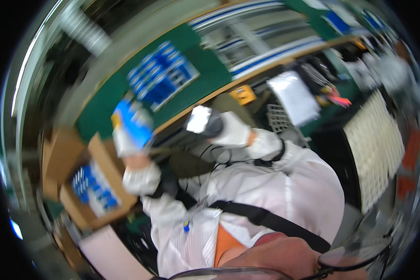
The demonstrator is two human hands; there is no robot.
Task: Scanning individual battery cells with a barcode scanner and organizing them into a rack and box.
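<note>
**Gloved hands raised over green bench, view blurred**

A green bench top (pixel 205 79) is seen tilted. An open cardboard box (pixel 86 186) of blue items sits lower left. A blue-and-white packet (pixel 134 122) is gripped by the left hand (pixel 128 140). A pale, possibly foil-wrapped piece (pixel 199 119) is clasped by the right hand (pixel 231 130).

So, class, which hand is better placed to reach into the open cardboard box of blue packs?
Probably the left. The left hand, gloved and holding a blue pack, is just beside the cardboard box; the right hand is farther off, wrapped round a dark device.
</note>
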